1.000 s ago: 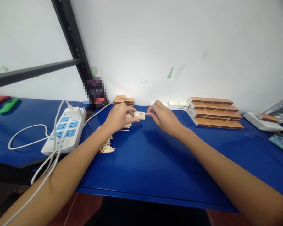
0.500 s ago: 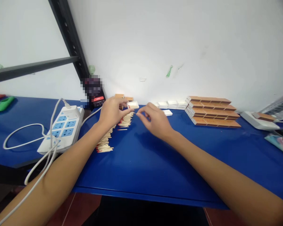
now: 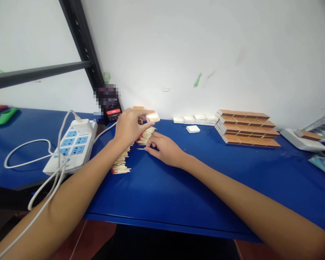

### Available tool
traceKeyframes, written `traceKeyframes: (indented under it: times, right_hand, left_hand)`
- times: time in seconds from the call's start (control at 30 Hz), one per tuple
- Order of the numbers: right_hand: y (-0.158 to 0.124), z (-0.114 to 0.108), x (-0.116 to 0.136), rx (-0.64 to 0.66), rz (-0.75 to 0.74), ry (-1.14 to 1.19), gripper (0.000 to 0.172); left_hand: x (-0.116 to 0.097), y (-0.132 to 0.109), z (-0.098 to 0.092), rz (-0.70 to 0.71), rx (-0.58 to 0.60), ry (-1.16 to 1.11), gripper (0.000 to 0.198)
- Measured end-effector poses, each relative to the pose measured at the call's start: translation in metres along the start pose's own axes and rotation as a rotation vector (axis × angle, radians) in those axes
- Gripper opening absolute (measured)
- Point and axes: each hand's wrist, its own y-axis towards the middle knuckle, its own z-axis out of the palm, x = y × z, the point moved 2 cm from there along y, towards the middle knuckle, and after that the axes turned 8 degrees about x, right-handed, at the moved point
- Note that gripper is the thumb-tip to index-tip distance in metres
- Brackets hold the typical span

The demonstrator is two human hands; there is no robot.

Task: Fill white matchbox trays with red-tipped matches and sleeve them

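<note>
My left hand (image 3: 131, 124) pinches a small white matchbox tray (image 3: 153, 117) between thumb and fingers, tilted toward me. Red-headed matches lie inside it. On the blue table below, my right hand (image 3: 164, 148) has its thumb and forefinger closed at the plain end of a single match (image 3: 141, 148), whose red head points left. A long heap of loose matches (image 3: 121, 164) runs beneath and beside my left hand, which hides part of it. Several more matches (image 3: 144, 137) lie just behind my right fingertips.
White trays (image 3: 194, 119) line the wall, with one white tray (image 3: 193, 129) in front. Stepped matchboxes (image 3: 246, 130) stand to the right; others (image 3: 148, 112) sit behind my left hand. A power strip (image 3: 73, 148) with loose cables and a phone (image 3: 113, 108) are at left.
My right hand has moved down and left from beside the tray to the single match on the table. My left hand still holds the tray in nearly the same place.
</note>
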Motion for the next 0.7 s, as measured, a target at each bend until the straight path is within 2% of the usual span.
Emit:
traceKeyframes:
  times: [0.2,0.5,0.6,0.7]
  right_hand:
    - [-0.002,-0.004,0.004,-0.052,0.037,-0.042,0.004]
    - [0.0,-0.003,0.005,0.02,0.077,-0.119,0.007]
    - [-0.001,-0.008,0.003,0.049,0.092,-0.177,0.011]
    - [-0.006,-0.019,-0.003,0.019,0.097,-0.21,0.012]
  left_hand:
    - [0.0,0.0,-0.001,0.0,0.007,0.014,0.033]
    - [0.001,0.002,0.0,0.014,0.041,0.059,0.02]
    - [0.001,0.003,0.001,0.015,0.068,0.073,0.017]
    - [0.002,0.002,0.002,0.019,0.114,0.118,0.018]
